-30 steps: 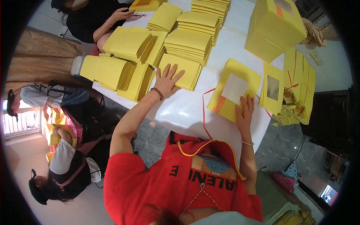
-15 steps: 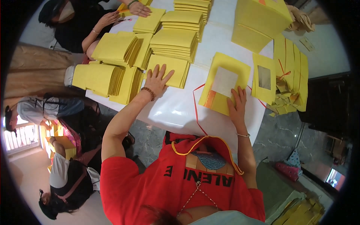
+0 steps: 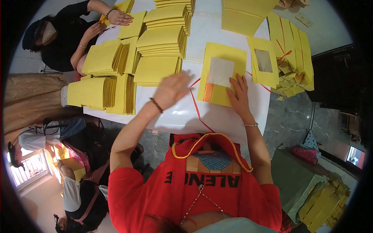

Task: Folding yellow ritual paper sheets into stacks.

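A flat yellow paper piece (image 3: 240,58), like an envelope or folded bag, lies on the white table in front of me. It has a pale rectangular panel and an orange strip along one side. My right hand (image 3: 239,95) rests on its near right edge, fingers outstretched. My left hand (image 3: 171,90) is off to the left, over the table between that piece and the nearest stack of yellow folded paper (image 3: 155,71). Its fingers are extended and blurred, and nothing shows in them. A red ribbon (image 3: 197,106) runs over the table beside the yellow piece.
More yellow stacks (image 3: 161,39) fill the table's left side. A tall yellow stack (image 3: 243,17) stands at the far right, near another windowed yellow piece (image 3: 252,58) and a ribbon-tied bundle (image 3: 297,50). A co-worker (image 3: 58,42) handles yellow paper at far left; others are at lower left.
My left hand has lifted off the nearest yellow stack and moved toward the right. My right hand stays on the yellow piece. The whole view has shifted slightly.
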{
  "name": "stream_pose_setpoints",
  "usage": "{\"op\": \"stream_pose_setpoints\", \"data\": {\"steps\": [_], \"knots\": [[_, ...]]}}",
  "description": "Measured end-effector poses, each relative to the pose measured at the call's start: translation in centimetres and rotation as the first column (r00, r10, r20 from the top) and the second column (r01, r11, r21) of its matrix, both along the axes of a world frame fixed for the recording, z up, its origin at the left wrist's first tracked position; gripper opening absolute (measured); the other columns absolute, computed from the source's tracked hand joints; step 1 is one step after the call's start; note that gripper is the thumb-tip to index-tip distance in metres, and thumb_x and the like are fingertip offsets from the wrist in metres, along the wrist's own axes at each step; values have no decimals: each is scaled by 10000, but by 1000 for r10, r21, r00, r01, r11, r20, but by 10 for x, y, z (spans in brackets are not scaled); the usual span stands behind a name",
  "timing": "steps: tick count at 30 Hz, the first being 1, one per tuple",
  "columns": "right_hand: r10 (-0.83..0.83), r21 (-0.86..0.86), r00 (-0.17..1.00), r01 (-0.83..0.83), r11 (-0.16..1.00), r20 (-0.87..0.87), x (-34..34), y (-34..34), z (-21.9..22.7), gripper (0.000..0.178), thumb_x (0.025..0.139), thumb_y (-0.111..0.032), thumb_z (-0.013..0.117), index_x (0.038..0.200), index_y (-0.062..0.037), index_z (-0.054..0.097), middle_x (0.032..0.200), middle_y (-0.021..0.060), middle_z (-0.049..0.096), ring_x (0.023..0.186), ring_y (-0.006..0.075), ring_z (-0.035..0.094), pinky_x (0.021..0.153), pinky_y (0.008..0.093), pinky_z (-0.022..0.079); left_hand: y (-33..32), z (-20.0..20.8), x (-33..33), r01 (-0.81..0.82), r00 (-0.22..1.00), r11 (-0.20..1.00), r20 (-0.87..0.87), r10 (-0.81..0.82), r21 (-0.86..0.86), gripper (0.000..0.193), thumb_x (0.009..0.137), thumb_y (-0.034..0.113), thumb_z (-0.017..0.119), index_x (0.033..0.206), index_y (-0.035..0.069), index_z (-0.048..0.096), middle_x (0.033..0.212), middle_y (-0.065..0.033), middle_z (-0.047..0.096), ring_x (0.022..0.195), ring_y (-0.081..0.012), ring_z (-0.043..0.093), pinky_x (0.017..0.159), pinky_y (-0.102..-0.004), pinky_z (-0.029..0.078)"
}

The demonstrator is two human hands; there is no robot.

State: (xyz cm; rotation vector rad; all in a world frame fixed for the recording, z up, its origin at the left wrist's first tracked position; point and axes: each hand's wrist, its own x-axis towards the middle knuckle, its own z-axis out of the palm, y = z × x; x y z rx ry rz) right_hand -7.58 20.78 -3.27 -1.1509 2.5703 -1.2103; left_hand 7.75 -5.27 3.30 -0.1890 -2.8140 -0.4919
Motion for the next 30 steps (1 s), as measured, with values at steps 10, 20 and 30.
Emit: {"op": "stream_pose_setpoints", "data": {"steps": [10, 20, 30], "knots": [[126, -377, 724, 196, 905, 678, -15, 14, 16, 414, 901, -135, 520, 1303, -58, 459, 1441, 89, 317, 1324, 206, 285, 1066, 332, 258, 54, -41, -15, 75, 993, 983, 73, -89, 170, 589, 709, 188, 721, 1237, 68, 490, 1221, -157, 458, 1016, -348, 494, 860, -420, 428], [144, -436, 561, 431, 790, 815, -16, -7, 7, 605, 943, -254, 427, 1442, -52, 152, 1483, 83, 205, 1339, 187, 244, 1072, 311, 240, 66, -60, -19, -195, 963, 829, 263, 60, 524, 1071, 660, 169, 794, 1440, 52, 69, 1442, -256, 193, 1339, -405, 207, 1072, -428, 282], [53, -309, 555, 380, 872, 830, -15, -6, 15, 642, 922, -260, 487, 1435, -50, 164, 1461, 91, 252, 1303, 206, 316, 1061, 320, 268, 76, -55, -22, -181, 965, 784, 260, 26, 594, 1019, 640, 141, 799, 1413, 20, 145, 1387, -279, 251, 1263, -431, 286, 1058, -447, 282]]}}
